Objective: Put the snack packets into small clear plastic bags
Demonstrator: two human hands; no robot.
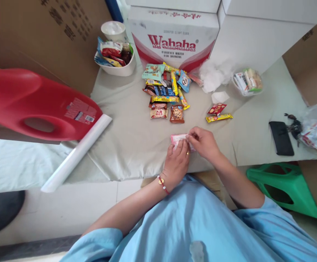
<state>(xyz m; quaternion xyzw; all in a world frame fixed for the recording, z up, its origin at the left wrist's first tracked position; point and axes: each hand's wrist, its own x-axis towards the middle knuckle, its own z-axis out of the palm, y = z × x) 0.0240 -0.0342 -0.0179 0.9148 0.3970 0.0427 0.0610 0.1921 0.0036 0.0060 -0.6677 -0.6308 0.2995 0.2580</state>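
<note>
A small pink-and-white packet point(178, 138) lies on the cloth-covered table near its front edge, partly covered by both hands. The fingers of my left hand point(176, 159) are closed over its near side and hold it against the cloth. With thumb and forefinger together, my right hand point(204, 144) pinches the packet's right end. What is between those fingertips is partly hidden. Just beyond the hands sit a brown cookie packet point(177, 114) and a cream-coloured snack packet point(159, 113). They are at the front of a pile of wrapped snacks point(162, 89).
A red wrapper point(217, 108) and a yellow snack stick point(219, 118) lie to the right. Behind are clear plastic bags point(215, 74), a snack bowl point(247, 83) and a Wahaha carton point(175, 40). Leftward are a white basket point(120, 69), film roll point(78, 153) and red plastic object point(51, 103). A phone point(281, 138) lies far right.
</note>
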